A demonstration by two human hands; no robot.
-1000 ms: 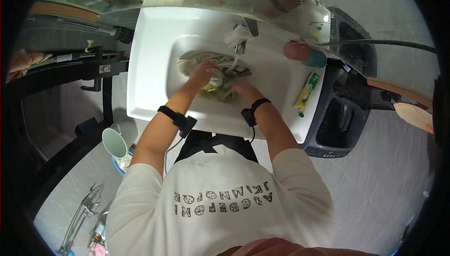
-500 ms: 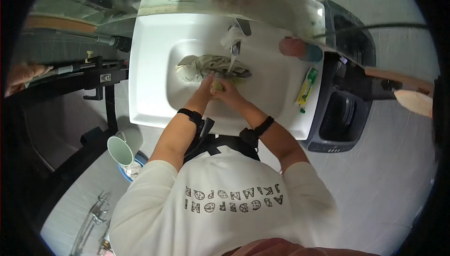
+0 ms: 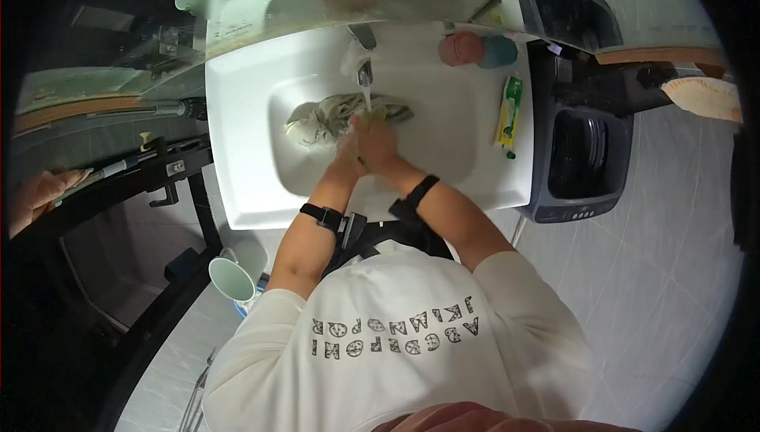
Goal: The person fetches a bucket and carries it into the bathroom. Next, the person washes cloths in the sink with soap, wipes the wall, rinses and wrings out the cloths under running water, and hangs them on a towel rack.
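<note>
Both of my hands are together in the white sink [image 3: 237, 131], below the faucet [image 3: 364, 73], whose water runs down onto them. My left hand [image 3: 348, 151] is pressed against my right hand [image 3: 377, 141], its fingers partly hidden. A yellow-green cloth [image 3: 380, 113] shows at the fingertips, closed in my right hand. Just behind the hands, a wet grey-green cloth [image 3: 317, 121] lies bunched in the basin.
Pink cup [image 3: 461, 49] and blue cup [image 3: 499, 51] stand at the sink's back right. A green-yellow tube [image 3: 509, 115] lies on the right rim. A dark washing machine [image 3: 582, 163] stands right, a pale green bucket [image 3: 233, 277] lower left.
My hands came together and moved forward under the running water with the yellow-green cloth, which earlier lay spread in the basin. The view has shifted.
</note>
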